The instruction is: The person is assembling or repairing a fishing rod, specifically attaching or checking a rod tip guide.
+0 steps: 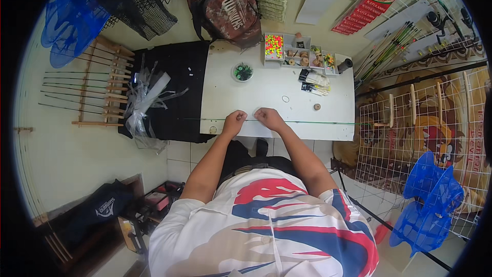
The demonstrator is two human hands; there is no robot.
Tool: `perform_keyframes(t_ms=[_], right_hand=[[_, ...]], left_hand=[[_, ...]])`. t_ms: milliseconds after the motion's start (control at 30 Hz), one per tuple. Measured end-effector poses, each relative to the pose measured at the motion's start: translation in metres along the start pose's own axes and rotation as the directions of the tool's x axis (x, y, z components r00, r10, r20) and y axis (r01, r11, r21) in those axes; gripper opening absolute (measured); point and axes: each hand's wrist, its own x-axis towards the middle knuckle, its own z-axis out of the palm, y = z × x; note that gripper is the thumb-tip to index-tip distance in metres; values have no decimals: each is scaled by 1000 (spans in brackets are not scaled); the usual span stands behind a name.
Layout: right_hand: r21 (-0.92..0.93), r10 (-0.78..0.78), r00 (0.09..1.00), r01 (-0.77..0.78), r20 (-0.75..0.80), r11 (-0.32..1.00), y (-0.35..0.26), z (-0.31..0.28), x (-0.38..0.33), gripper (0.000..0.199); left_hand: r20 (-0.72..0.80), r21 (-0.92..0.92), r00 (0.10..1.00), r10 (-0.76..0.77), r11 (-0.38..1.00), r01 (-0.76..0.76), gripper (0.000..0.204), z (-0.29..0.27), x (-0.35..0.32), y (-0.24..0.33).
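Note:
Near the front edge of the white table (pixel 225 92), a thin green fishing rod (pixel 323 122) lies crosswise. Its darker, finer end reaches left past my left hand (pixel 234 123), whose fingers are closed around it. A short gap to the right, my right hand (pixel 270 118) is pinched at the rod's far side. What sits between its fingertips is too small to make out. Beyond the hands stands a clear round tub (pixel 242 72) with dark green bits in it. A small cork-coloured disc (pixel 317 106) and a thin ring (pixel 285 99) lie to the right.
Small trays with bright floats (pixel 274 46) and cork pieces (pixel 303 61) stand at the back, beside packets (pixel 315 80) and a dark cylinder (pixel 345 65). Clear plastic wrap (pixel 148 97) lies on black cloth at left, by a wooden rod rack (pixel 115 82). A wire grid (pixel 410 138) rises at right.

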Motion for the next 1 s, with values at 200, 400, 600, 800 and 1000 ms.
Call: perform_keyframes(t_ms=[200,400,600,800,1000], right_hand=[[20,-21,1000,21,-18,1000,-4,-8,-8,23],[40,12,998,-10,-61,999,-10,-11,-15,22],[48,98,989,-94,-109,994,-21,-18,-28,22],[75,138,983,-130,-120,989,-23,-19,-33,22],[124,59,977,-33,-206,992,-14,-17,-24,20]], left_hand=[[6,37,999,42,998,-42,20,2,0,3],[26,166,989,148,975,-150,19,-2,-5,1],[11,578,958,286,780,-239,18,-15,-17,-1],[98,663,980,174,723,-195,15,-17,-18,7],[36,473,953,301,835,-282,13,-14,-18,20]])
